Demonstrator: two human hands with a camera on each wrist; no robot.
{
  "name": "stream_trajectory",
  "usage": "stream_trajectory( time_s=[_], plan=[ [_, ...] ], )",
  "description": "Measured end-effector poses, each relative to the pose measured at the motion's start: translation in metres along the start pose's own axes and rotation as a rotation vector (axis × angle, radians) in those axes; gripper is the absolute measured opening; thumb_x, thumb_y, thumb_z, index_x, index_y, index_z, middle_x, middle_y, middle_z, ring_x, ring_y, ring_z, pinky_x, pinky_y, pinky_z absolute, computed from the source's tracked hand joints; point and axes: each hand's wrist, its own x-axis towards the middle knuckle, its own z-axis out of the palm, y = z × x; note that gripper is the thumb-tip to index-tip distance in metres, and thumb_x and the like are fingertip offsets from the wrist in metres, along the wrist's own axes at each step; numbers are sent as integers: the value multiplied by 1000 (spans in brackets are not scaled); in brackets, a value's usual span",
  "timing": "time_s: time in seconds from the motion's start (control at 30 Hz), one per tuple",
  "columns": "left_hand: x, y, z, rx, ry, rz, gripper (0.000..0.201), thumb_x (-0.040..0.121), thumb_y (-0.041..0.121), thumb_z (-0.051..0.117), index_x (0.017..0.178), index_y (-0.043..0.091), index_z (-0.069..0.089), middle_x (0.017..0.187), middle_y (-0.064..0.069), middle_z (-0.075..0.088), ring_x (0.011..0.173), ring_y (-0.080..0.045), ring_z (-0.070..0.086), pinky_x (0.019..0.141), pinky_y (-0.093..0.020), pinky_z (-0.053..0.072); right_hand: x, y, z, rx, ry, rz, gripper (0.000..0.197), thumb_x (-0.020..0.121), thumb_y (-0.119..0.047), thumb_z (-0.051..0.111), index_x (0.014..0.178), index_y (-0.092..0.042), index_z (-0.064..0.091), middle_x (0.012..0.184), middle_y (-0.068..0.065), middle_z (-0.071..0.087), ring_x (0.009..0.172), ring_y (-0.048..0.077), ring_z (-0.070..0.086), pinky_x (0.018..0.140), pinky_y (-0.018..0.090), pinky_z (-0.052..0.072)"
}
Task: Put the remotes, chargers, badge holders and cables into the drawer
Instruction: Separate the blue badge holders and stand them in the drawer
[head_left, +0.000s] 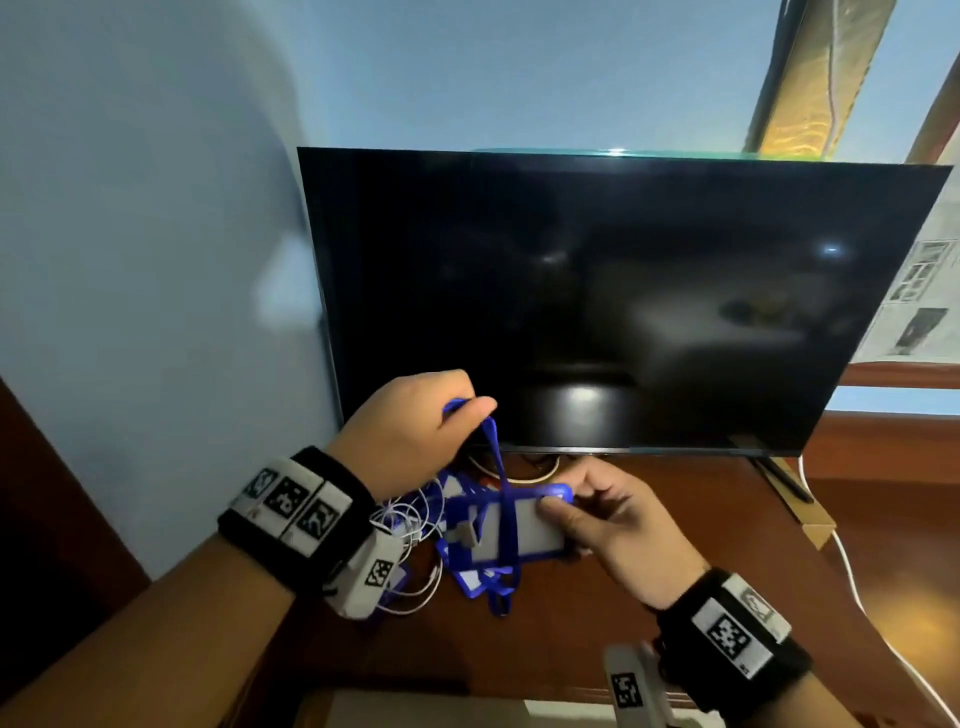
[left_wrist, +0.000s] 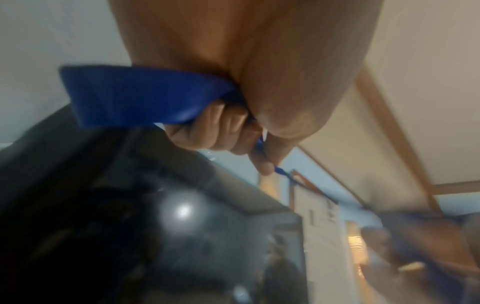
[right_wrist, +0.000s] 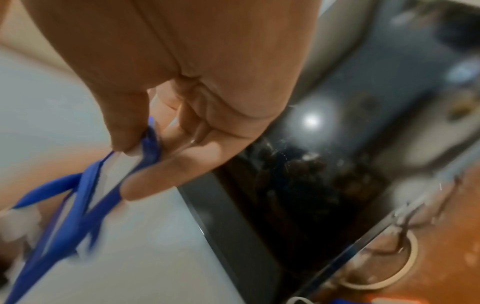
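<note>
My left hand (head_left: 467, 408) is raised in front of the TV and grips the loop of a blue lanyard (head_left: 491, 441); in the left wrist view its curled fingers (left_wrist: 221, 131) close round the lanyard (left_wrist: 145, 96). The strap runs down to a blue badge holder (head_left: 519, 527) with a white card. My right hand (head_left: 556, 506) pinches the holder's right edge, thumb on top, just above the table. The right wrist view shows this pinch on the badge holder (right_wrist: 150, 152). Below lie more blue badge holders (head_left: 480, 577) and tangled white cables (head_left: 410, 525) on the wooden table (head_left: 571, 623).
A large dark TV (head_left: 623, 301) stands at the back of the table, close behind both hands. A white cable (head_left: 852, 582) runs down the table's right side past a cardboard box (head_left: 810, 519). The blue wall (head_left: 156, 260) is on the left.
</note>
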Motion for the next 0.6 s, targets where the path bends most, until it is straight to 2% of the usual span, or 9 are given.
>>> stream_trajectory(
  time_s=[0.1, 0.17, 0.2, 0.27, 0.37, 0.43, 0.5, 0.53, 0.6],
  plan=[
    [-6, -32, 15, -111, -163, -124, 32, 95, 59, 57, 78, 31, 61, 72, 7, 64, 67, -7, 62, 66, -31, 50, -2, -18, -2, 201, 110, -9, 22, 90, -8, 68, 72, -22, 65, 66, 14, 60, 52, 25, 56, 50, 32, 50],
    [-22, -33, 33, -207, -243, -159, 31, 94, 61, 53, 84, 34, 65, 76, 7, 69, 69, -13, 65, 68, -41, 55, 3, -26, -6, 266, 157, -7, 18, 89, -8, 67, 74, -18, 65, 67, 15, 62, 53, 29, 61, 50, 35, 54],
    [-31, -27, 41, -237, -277, -170, 32, 98, 56, 51, 83, 32, 65, 72, 8, 67, 64, -13, 61, 64, -39, 53, 6, -29, -7, 282, 187, -8, 13, 89, -10, 67, 77, -15, 63, 70, 16, 64, 58, 30, 65, 50, 36, 56],
    [-48, -11, 55, -285, -307, -168, 36, 107, 44, 46, 79, 28, 61, 61, 13, 59, 53, -5, 49, 58, -29, 42, 13, -28, -10, 289, 275, -4, 13, 91, -12, 68, 81, -11, 59, 78, 19, 67, 69, 32, 70, 52, 36, 57],
    [-67, 10, 66, -279, -204, -147, 36, 110, 41, 39, 78, 32, 54, 66, 15, 60, 58, -6, 53, 60, -29, 43, 23, -22, -12, 129, 391, -42, 16, 97, -10, 66, 90, 1, 57, 80, 29, 68, 70, 42, 70, 55, 38, 58],
    [-74, 20, 68, -200, -80, -151, 31, 109, 43, 39, 82, 33, 50, 72, 10, 63, 66, -7, 60, 64, -37, 49, 26, -13, -10, 32, 422, -75, 18, 97, -9, 67, 89, 3, 55, 75, 24, 68, 65, 35, 69, 56, 34, 59],
    [-81, 29, 66, -59, 5, -130, 28, 106, 47, 38, 87, 31, 52, 76, 8, 63, 70, -10, 61, 68, -39, 51, 24, 0, -8, -126, 419, -90, 18, 96, -13, 69, 86, -6, 57, 74, 14, 70, 66, 24, 70, 60, 28, 57],
    [-83, 32, 64, 47, 42, -70, 30, 104, 48, 37, 89, 29, 55, 77, 8, 63, 71, -12, 62, 70, -39, 50, 22, 10, -7, -227, 402, -83, 19, 95, -17, 72, 84, -12, 57, 74, 7, 69, 68, 20, 68, 62, 27, 55],
    [-83, 32, 57, 231, 90, 57, 33, 100, 48, 43, 86, 26, 62, 77, 7, 65, 72, -18, 62, 69, -42, 49, 14, 31, -2, -336, 306, -18, 21, 94, -21, 74, 81, -23, 58, 73, -2, 67, 70, 18, 66, 66, 33, 56]
  ],
)
